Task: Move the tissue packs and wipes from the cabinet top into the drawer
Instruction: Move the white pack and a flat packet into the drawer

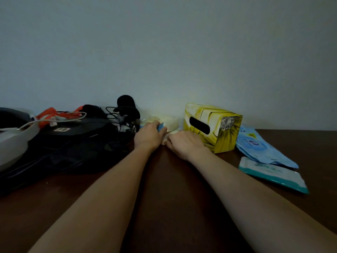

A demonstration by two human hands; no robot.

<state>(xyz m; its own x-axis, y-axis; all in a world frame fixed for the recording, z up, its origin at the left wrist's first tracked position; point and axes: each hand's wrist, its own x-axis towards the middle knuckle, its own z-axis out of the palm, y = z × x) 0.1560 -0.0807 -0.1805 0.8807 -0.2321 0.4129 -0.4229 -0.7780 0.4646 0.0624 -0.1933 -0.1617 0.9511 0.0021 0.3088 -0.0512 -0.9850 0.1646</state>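
Observation:
A pale yellow soft tissue pack [168, 122] lies against the wall at the back of the dark wooden cabinet top [164, 189]. My left hand [148, 136] grips its left end, with a small blue piece showing by the fingers. My right hand [184, 143] has its fingers curled on the pack's near right edge. A yellow tissue box [211, 126] stands just right of my hands. Further right lie a blue wipes pack [262, 148] and a white and teal wipes pack [273, 173]. No drawer is in view.
A black bag [73, 143] with tangled cables [116, 115] and orange items [49, 114] fills the left side of the cabinet top. A grey and white object [12, 141] sits at the far left edge. A plain wall rises right behind everything.

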